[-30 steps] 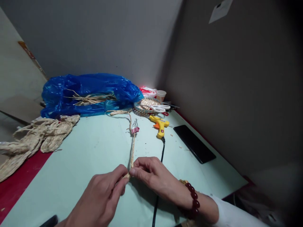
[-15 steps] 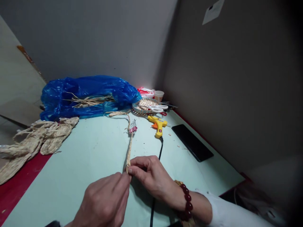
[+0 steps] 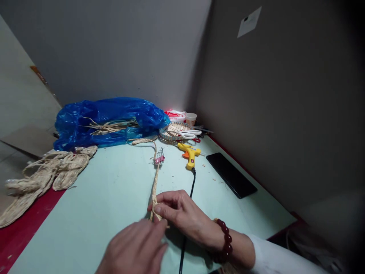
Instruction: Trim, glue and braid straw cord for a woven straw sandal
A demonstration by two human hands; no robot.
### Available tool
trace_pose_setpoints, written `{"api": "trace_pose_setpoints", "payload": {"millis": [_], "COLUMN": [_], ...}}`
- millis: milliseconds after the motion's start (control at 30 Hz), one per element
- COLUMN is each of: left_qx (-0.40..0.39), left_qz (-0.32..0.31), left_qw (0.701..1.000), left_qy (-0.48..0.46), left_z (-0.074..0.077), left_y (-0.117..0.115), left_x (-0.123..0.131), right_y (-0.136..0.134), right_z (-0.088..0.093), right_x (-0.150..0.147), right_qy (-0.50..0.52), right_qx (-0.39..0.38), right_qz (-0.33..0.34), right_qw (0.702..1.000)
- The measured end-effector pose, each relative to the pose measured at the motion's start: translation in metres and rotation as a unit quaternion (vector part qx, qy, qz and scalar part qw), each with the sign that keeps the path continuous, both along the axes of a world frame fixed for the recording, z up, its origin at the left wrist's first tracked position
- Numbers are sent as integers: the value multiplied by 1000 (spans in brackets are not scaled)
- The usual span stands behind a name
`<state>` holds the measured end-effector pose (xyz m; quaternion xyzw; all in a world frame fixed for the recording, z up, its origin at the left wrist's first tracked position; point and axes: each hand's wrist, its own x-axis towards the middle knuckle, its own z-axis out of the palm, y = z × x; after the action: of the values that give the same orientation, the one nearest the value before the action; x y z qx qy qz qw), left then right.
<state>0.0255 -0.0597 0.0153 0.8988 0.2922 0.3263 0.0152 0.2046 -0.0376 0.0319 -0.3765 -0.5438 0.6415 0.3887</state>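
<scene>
A braid of pale straw (image 3: 154, 186) runs toward me down the middle of the table. My right hand (image 3: 182, 215) pinches it near its lower end between thumb and fingers. Loose strands fan out just below that pinch. My left hand (image 3: 134, 247), somewhat blurred, is closed at these strands, and a short end pokes out past its fingertips. Farther up, a pink binder clip (image 3: 160, 159) grips the braid. Beyond the clip the braid bends left toward a blue bag.
A blue plastic bag (image 3: 114, 106) with straw lies at the back. Coiled braids (image 3: 68, 167) sit at left. Near the right wall are a yellow glue gun (image 3: 190, 156) with black cord, white scissors (image 3: 188, 134), a round basket (image 3: 168, 133), a cup (image 3: 191, 118) and a black phone (image 3: 230, 175).
My left hand has moved slightly right and down, spreading the strands below the pinch. My right hand keeps its pinch on the braid. The view has tilted slightly.
</scene>
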Motion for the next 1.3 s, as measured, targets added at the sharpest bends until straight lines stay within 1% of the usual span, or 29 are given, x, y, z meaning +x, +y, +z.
{"api": "trace_pose_setpoints", "payload": {"millis": [33,67,100,133,167,200,233,267,300,333,400,433,500,533,600,633,667,733,800,867,900,967,1033,1100,1200,1300], "left_qx": [-85,-186,-304,-431,-545,-629,-674,-703,-719,-725,-727,-724,-701,-685,-638,-611,-583,-533,-506,-499,-501,-508,-522,-554,-603,-621], "left_qz": [41,116,169,163,107,46,9,-18,-32,-36,-29,-22,5,21,49,64,79,104,119,125,126,116,92,57,21,2], "left_qw": [994,968,924,871,815,759,719,687,667,658,655,663,697,717,762,786,807,839,854,857,856,853,847,829,791,772], "left_qy": [-61,-119,-157,-170,-166,-164,-170,-181,-192,-201,-201,-187,-151,-131,-95,-75,-53,-9,12,7,1,-12,-24,-48,-100,-135], "left_z": [6,12,18,23,26,28,28,26,24,21,17,17,18,19,22,22,23,22,21,20,19,17,14,12,6,1], "left_y": [5,11,18,25,32,38,43,47,49,50,49,47,44,42,39,38,36,34,31,30,30,30,30,30,30,32], "left_x": [-3,-5,-4,-3,-1,2,5,7,9,9,8,6,3,2,1,2,3,7,10,12,13,11,9,6,1,-2], "right_y": [0,0,0,0,-1,-1,-2,-3,-4,-5,-8,-10,-13,-14,-15,-16,-17,-19,-22,-27,-30,-35,-38,-40,-41,-41], "right_z": [-1,-2,-3,-4,-5,-6,-7,-7,-7,-6,-2,0,4,6,6,6,4,0,-3,-6,-7,-9,-12,-15,-19,-21], "right_x": [0,0,1,1,2,3,4,5,6,7,9,10,10,10,8,8,6,4,0,-5,-8,-14,-19,-23,-29,-36], "right_qy": [-1,-2,-2,-2,0,2,-2,-16,-38,-65,-129,-165,-253,-304,-388,-411,-423,-425,-420,-415,-415,-421,-436,-448,-464,-481], "right_qx": [4,9,13,15,19,25,36,50,65,80,114,133,176,196,226,238,248,261,277,312,337,392,442,477,517,547], "right_qz": [1,4,7,11,17,22,28,31,33,35,36,36,27,18,1,-7,-16,-38,-68,-103,-122,-159,-185,-200,-229,-264], "right_qw": [1000,1000,1000,1000,1000,999,999,998,997,994,984,977,951,932,893,880,871,866,861,848,836,802,762,729,682,632]}}
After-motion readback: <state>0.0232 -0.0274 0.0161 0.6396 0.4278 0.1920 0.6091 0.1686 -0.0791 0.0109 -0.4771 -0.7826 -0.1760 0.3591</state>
